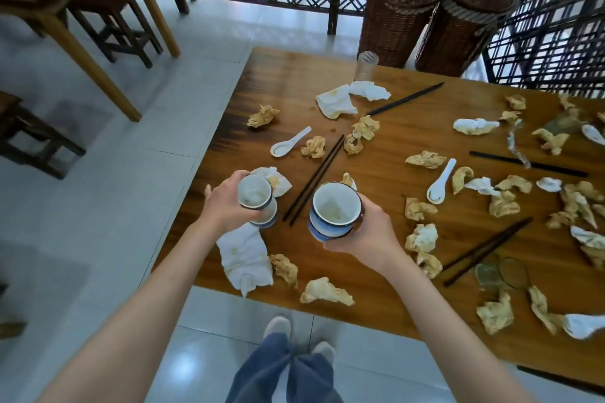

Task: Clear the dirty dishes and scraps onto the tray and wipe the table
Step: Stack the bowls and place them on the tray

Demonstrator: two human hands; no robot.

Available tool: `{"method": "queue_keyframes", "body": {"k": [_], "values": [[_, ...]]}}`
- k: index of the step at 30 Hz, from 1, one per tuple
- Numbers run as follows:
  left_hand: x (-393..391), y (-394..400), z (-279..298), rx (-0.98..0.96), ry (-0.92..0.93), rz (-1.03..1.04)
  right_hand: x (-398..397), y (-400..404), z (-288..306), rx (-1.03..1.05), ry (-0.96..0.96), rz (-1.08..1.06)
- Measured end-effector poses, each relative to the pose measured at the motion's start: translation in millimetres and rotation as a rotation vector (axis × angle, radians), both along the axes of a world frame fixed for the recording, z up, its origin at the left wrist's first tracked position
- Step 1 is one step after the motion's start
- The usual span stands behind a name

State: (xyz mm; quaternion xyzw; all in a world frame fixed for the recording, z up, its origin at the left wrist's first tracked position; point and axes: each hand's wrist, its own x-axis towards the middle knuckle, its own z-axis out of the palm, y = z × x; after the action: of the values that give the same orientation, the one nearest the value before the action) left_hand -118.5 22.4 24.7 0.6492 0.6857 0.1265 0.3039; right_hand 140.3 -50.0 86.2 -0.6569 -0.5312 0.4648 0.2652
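Left hand (226,203) grip wraps a small stack of blue-glazed cups (257,203), fingers curled round the side, held just above the table's (294,75) left edge. Right hand (366,232) grip is curled round a larger stack of blue-and-white bowls (334,209), thumb on the brown outer wall, held over the near-left part of the table. Both stacks upright, insides smeared with residue; they sit near each other, not touching.

On the table: a stained white napkin (245,255) at the near-left corner under the left hand; a pair of dark chopsticks (314,180) lying between the two stacks; a white soup spoon (289,142) toward the left edge; a clear glass (366,65) at the far edge. Crumpled yellowish tissues (422,235) scattered across the middle and right side, with further chopstick pairs and spoons among them.
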Motion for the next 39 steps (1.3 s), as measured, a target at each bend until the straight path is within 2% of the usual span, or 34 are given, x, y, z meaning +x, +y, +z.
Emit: {"method": "queue_keyframes", "body": {"k": [17,29,39], "values": [[-4.0,0.6,-10.1,-0.045,-0.021,-0.143,-16.1,-6.6,-0.5,0.021,-0.032,-0.089],[-7.1,-4.8,-15.9,-0.062,-0.105,-0.152,-19.0,-7.6,-1.5,0.029,-0.030,-0.095],[-6.7,-17.9,-51.0,-0.086,-0.395,0.104,-22.2,-9.9,-14.6,0.000,-0.028,-0.085]]}}
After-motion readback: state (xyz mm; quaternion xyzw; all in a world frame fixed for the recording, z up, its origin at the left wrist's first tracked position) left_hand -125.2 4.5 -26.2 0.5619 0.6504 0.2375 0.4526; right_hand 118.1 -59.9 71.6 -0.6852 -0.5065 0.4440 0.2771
